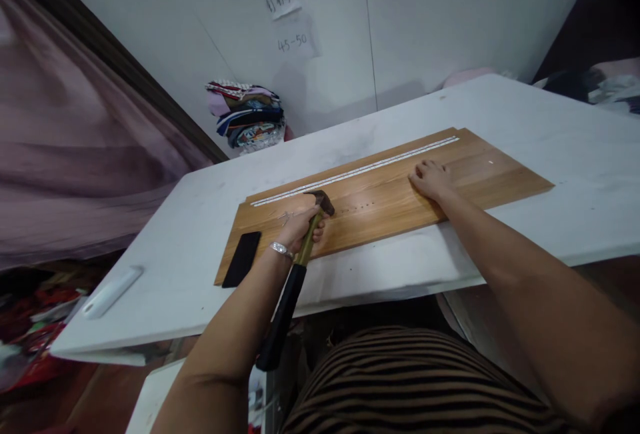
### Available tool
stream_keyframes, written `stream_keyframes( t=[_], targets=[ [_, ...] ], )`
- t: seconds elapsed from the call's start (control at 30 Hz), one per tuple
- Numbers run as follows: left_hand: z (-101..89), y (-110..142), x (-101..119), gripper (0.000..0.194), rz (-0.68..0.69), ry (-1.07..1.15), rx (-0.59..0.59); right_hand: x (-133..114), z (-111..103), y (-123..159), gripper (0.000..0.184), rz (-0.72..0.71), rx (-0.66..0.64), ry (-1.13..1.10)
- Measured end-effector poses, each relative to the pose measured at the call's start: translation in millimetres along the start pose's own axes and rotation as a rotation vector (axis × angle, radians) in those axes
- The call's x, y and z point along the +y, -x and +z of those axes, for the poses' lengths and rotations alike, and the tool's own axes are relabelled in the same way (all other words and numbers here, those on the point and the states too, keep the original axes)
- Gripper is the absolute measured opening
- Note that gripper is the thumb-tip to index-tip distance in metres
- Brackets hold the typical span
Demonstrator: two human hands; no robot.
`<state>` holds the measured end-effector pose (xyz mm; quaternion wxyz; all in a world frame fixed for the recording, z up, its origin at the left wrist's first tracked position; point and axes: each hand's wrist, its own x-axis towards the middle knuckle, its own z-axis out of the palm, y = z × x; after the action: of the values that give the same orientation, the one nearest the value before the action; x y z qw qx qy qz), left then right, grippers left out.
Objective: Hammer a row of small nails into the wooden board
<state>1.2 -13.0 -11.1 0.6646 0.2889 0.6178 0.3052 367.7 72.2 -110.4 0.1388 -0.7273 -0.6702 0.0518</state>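
My left hand [300, 226] is closed around the upper handle of a claw hammer [309, 241], just below its dark metal head. The black grip hangs down past the table's front edge. My right hand [431, 179] rests on the wood-grain board [395, 187], fingers curled in; whatever they hold, if anything, is hidden. Between the hands a short row of small nails or nail marks [357, 208] runs along the board. Several loose nails [286, 217] lie left of the hammer head. A long white ruler-like strip [355, 171] lies along the board's far side.
A black phone [242, 259] lies on the board's left end. The white table [175, 241] carries a pale long object [113, 293] at its left. Folded cloths [250, 117] are stacked by the wall, under handwritten paper notes [295, 41]. A pink curtain [75, 121] hangs at left.
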Motion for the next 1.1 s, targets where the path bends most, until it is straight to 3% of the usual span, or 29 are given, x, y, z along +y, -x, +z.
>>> stream_keyframes(
  t=[0.33, 0.63, 0.87, 1.1],
  targets=[
    [5.1, 10.4, 8.9, 0.037, 0.015, -0.013, 0.002, 1.2, -0.1, -0.6, 0.046, -0.007, -0.011, -0.006],
    [2.9, 3.0, 1.4, 0.029, -0.004, -0.002, 0.013, -1.0, -1.3, 0.7, 0.048, 0.004, -0.026, 0.008],
    [2.8, 5.6, 4.5, 0.038, 0.015, -0.014, 0.003, 2.0, 2.4, -1.8, 0.047, -0.005, -0.018, 0.011],
    [1.7, 5.1, 6.5, 0.034, 0.016, 0.003, 0.002, 3.9, 4.7, -3.2, 0.046, -0.01, -0.011, 0.003]
  ],
)
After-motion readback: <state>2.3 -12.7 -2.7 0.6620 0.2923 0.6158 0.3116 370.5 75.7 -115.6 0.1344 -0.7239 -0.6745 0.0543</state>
